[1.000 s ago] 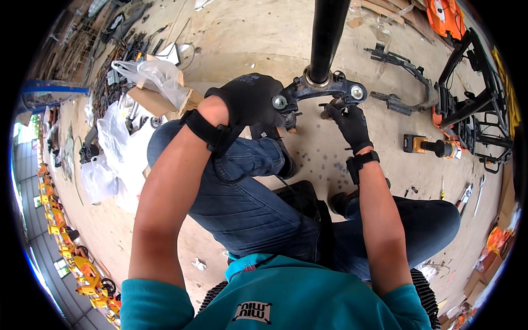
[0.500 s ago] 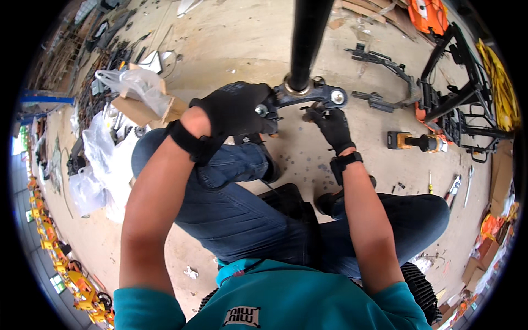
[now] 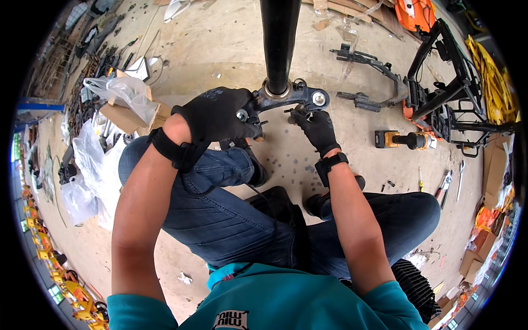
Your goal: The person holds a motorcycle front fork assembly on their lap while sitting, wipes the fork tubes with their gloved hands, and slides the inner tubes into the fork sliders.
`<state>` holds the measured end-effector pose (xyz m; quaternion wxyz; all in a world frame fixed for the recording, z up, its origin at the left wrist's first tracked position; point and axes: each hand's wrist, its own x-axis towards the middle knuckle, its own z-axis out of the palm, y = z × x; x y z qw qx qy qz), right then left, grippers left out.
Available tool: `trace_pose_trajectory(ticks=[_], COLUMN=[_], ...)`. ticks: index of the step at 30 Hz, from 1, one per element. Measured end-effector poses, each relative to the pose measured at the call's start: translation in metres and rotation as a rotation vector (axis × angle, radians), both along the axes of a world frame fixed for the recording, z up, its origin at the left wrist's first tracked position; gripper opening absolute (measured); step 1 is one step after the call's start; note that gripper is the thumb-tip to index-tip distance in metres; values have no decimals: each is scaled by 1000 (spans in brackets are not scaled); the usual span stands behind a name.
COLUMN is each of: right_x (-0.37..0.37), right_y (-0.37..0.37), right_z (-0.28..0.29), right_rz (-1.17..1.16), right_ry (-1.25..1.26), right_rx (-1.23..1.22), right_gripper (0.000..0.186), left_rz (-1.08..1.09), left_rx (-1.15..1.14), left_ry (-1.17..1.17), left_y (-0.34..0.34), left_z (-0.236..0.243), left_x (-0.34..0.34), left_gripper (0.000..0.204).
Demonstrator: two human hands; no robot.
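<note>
A black metal clamp bracket [image 3: 286, 98] with a bolt at each end sits around the foot of a thick black tube [image 3: 279, 44]. At its left end, my black-gloved left hand [image 3: 217, 114] is wrapped around the bracket beside a silver bolt [image 3: 242, 115]. My right hand [image 3: 317, 131], in a black glove too, is just below the bracket's right end, under the large silver bolt [image 3: 319, 99]. Its fingers are curled together at a small dark part; I cannot make out what that is.
A yellow-and-black cordless power tool [image 3: 404, 140] lies right of my hands, near a black metal frame [image 3: 451, 93]. Wrenches and a screwdriver [image 3: 421, 179] lie by my right knee. Plastic bags [image 3: 91, 165] and a cardboard box [image 3: 129, 115] stand left.
The view has shifted slightly, so the tube, bracket and both hands appear a little farther left. My left hand keeps its grip, and my right hand stays beneath the bracket's right end.
</note>
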<state>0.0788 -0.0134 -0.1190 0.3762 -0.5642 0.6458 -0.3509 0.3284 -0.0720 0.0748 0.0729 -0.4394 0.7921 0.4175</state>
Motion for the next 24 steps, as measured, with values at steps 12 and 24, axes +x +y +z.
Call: trace_pose_trajectory(ticks=[12,24], right_x=[-1,0], right_y=[-1,-3], right_z=[-1,-4], right_rz=[4,-1], right_ry=[36,16], right_rx=[25,11], right_gripper=[33,39], left_rz=[54,64], left_rx=[53,65], left_ry=[13,8], left_y=[1,1], left_z=[0,-3], left_x=[-1,-1], left_gripper=[43,43])
